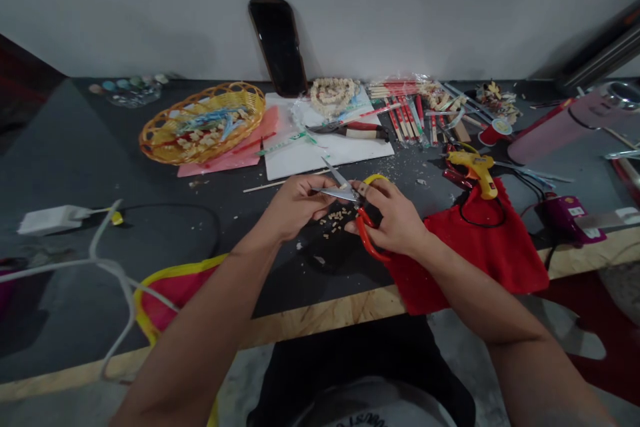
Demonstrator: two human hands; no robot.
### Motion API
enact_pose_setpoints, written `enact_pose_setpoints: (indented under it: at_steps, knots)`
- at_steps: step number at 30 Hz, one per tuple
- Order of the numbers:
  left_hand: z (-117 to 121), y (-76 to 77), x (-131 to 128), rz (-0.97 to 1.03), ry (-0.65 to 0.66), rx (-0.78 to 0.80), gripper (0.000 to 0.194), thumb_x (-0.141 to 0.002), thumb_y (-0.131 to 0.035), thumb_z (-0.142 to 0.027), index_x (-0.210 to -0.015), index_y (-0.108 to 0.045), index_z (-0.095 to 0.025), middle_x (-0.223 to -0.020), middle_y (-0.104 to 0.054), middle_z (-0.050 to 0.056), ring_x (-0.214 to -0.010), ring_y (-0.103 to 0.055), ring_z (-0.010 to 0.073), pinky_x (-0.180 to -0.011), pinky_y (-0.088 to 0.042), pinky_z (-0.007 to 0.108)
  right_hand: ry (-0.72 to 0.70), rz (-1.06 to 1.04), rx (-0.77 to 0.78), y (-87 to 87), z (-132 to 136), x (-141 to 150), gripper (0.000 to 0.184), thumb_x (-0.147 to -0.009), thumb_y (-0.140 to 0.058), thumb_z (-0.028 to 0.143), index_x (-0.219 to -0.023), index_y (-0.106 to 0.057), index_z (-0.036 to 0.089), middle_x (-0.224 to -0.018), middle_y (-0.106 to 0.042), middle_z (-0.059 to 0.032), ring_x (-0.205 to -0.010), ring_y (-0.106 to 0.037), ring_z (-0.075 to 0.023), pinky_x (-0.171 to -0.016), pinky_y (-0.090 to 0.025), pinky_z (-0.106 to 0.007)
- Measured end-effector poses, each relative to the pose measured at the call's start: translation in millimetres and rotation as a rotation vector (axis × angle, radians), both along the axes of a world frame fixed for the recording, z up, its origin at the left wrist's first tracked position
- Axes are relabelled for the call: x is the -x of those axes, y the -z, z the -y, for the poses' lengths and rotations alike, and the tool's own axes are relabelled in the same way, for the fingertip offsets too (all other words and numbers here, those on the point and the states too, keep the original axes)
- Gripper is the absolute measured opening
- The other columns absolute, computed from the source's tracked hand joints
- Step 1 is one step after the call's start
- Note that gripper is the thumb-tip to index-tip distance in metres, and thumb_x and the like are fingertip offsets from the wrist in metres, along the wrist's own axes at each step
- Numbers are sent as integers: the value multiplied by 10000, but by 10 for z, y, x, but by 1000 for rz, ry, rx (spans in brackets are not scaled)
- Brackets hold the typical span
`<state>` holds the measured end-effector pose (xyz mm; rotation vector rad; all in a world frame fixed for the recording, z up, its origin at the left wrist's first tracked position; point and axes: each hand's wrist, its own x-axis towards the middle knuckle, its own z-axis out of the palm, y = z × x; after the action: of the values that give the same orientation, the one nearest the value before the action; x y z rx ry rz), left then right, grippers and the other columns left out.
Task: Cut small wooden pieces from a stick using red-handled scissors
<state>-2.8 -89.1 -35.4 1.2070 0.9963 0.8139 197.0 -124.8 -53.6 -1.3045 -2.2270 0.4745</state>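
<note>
My right hand (395, 220) grips a pair of scissors (350, 195) by their red and yellow handles, with the steel blades spread and pointing left. My left hand (295, 203) is closed in a pinch right at the blades, holding something thin that I cannot make out. Below the blades lies a small heap of pale cut bits (337, 217) on the dark table top (100, 167).
A yellow wicker basket (203, 123), a white board (320, 143) with pliers (350, 130), chopstick packets (407, 117), a yellow glue gun (475, 170), a red cloth (480, 247), a pink bottle (565, 127), a propped phone (279, 47) and a white charger with cable (55, 219) surround the hands.
</note>
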Motion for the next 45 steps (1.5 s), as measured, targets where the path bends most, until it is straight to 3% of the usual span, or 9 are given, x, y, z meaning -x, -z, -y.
enact_pose_setpoints:
  at_steps: [7, 13, 18, 21, 25, 28, 39, 42, 45]
  knots:
    - [9, 23, -5, 85, -17, 11, 220, -637, -777, -331, -668, -685, -134, -505, -520, -19, -384, -302, 30, -380, -211, 185, -7, 23, -12, 20, 27, 19, 611, -871, -572, 525, -1360, -500, 165, -1124, -616, -139, -1069, -589, -264, -952, -513, -399]
    - [16, 78, -20, -2, -68, -92, 213, -699, -737, -342, -695, -696, -133, -511, -490, -32, -419, -321, 45, -403, -216, 188, -36, -73, 13, 10, 43, 24, 549, -869, -583, 514, -1299, -540, 176, -1215, -638, -128, -1113, -599, -258, -956, -513, -388]
    - [38, 53, -23, -75, 26, -186, 273, -773, -678, -390, -673, -665, -137, -486, -447, -46, -435, -334, 57, -428, -259, 191, -67, -207, 81, -2, 33, 31, 481, -905, -545, 482, -1296, -537, 201, -1193, -667, -87, -1034, -648, -210, -884, -535, -334]
    - [26, 8, 2, -160, 37, -218, 263, -794, -652, -385, -712, -680, -137, -475, -445, -48, -427, -357, 64, -427, -276, 189, -9, -112, 79, -32, -11, -21, 520, -874, -583, 492, -1319, -524, 230, -1272, -627, -79, -1122, -611, -232, -912, -525, -355]
    - [-12, -17, 43, -278, -19, -226, 233, -814, -629, -356, -771, -698, -138, -447, -441, -54, -413, -370, 67, -424, -285, 184, 179, 52, 101, -18, -104, -131, 640, -839, -615, 489, -1397, -451, 223, -1207, -631, -109, -1045, -627, -275, -858, -538, -403]
    - [-31, -4, 50, -300, -61, -230, 221, -824, -614, -344, -775, -697, -145, -447, -450, -55, -415, -379, 67, -430, -293, 186, 273, 204, 67, 52, -175, -211, 671, -804, -651, 436, -1398, -444, 203, -1193, -619, -147, -1108, -581, -349, -882, -513, -480]
    - [-99, 126, 73, -321, -209, -271, 246, -822, -601, -374, -802, -691, -146, -484, -508, -43, -428, -424, 82, -452, -304, 202, 222, 275, -6, 262, -292, -388, 581, -794, -579, 248, -1346, -468, 107, -1225, -609, -193, -1167, -547, -341, -990, -429, -533]
    - [-119, 188, 103, -446, -263, -362, 254, -842, -577, -378, -834, -694, -153, -524, -553, -32, -477, -471, 104, -497, -341, 212, 194, 341, -44, 220, -236, -379, 475, -828, -579, 256, -1284, -553, 126, -1209, -624, -177, -1148, -548, -319, -1001, -419, -521]
    - [-132, 225, 129, -602, -278, -518, 239, -865, -558, -356, -860, -701, -164, -700, -678, 17, -590, -545, 130, -579, -385, 237, 213, 437, -57, 73, -194, -351, 376, -862, -578, 292, -1201, -626, 137, -1162, -638, -181, -1115, -547, -326, -956, -443, -529]
